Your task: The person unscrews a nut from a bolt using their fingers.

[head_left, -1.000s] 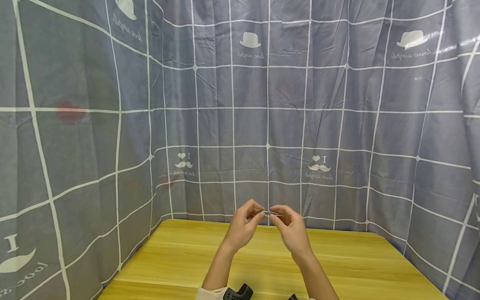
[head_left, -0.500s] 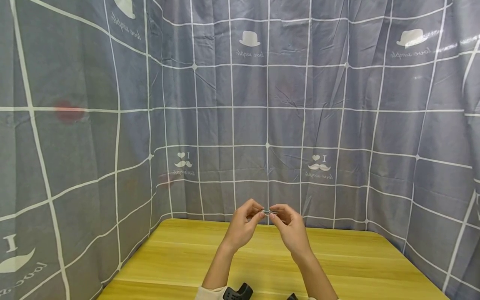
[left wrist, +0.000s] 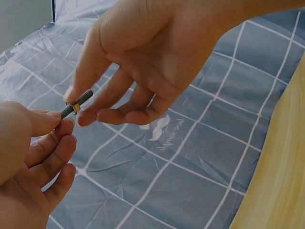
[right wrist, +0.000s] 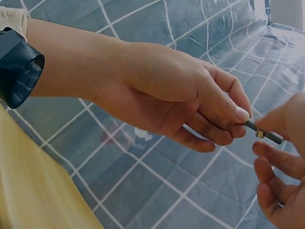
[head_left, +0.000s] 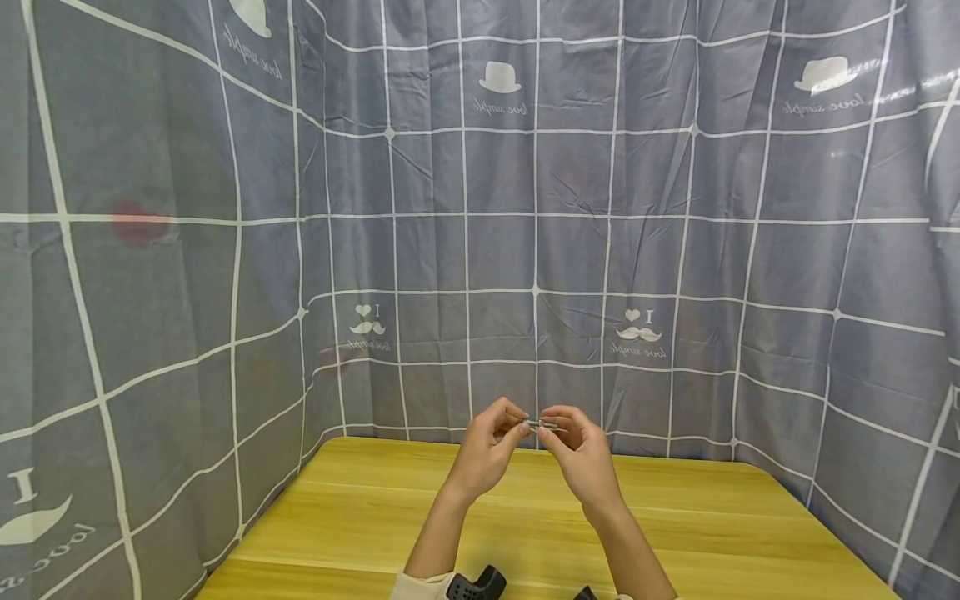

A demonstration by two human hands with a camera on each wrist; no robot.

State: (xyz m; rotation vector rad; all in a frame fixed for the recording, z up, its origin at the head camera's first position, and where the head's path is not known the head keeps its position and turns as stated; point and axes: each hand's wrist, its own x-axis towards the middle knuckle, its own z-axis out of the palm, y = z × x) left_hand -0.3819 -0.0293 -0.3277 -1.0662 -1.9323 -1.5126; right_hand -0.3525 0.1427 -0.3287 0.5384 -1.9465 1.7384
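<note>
At the near end of the yellow wooden table (head_left: 352,517), a pale sleeve (head_left: 420,587) and a black wrist camera (head_left: 477,585) mark the left wrist, and two bare forearms (head_left: 633,546) stretch forward, angling in towards each other. Now the left hand (head_left: 480,454): thumb and forefinger pinch one end of a bolt (left wrist: 86,96), a tight little hold, the other fingers bent loosely below. And there's that bolt, up in the air between the hands, threads showing, its free end pointing towards the right hand (head_left: 588,458). Partway along it sits a brassy nut (left wrist: 76,108), around the thread, with bolt showing on both sides. Over on the right the grip is narrow, thumb and finger close about the nut, but whether they squeeze it I can't tell! Beyond the table's far edge hangs a grey-blue curtain (head_left: 420,250), creased and ruled into big squares by white lines, printed with white moustaches (head_left: 630,335) low down, hats (head_left: 500,77) higher up, and lettering that reads backwards.
</note>
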